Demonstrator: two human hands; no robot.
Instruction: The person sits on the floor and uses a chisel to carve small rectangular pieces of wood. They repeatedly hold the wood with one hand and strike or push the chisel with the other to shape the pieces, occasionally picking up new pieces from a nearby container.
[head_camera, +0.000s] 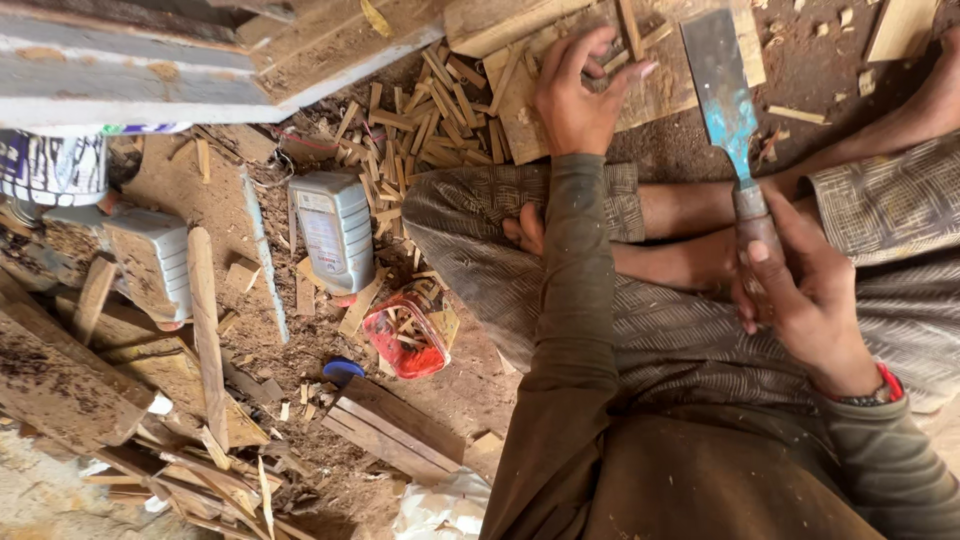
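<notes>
Beside the left hand (578, 100), a grey rectangular canister (337, 230) lies flat

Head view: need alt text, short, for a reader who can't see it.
Seen from above, a seated person's right hand grips a broad chisel by its wooden handle, while the left hand reaches to a wooden board among small cut sticks. Plastic bottles and scrap wood litter the dirt floor.

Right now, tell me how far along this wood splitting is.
Done: a heap of short split sticks lies on the ground left of the wood block. In hand: the left hand steadies a thin strip on the block, while the right hand grips the wide chisel, its blade raised over the block. Left: unsplit scrap boards lie nearby.
</notes>
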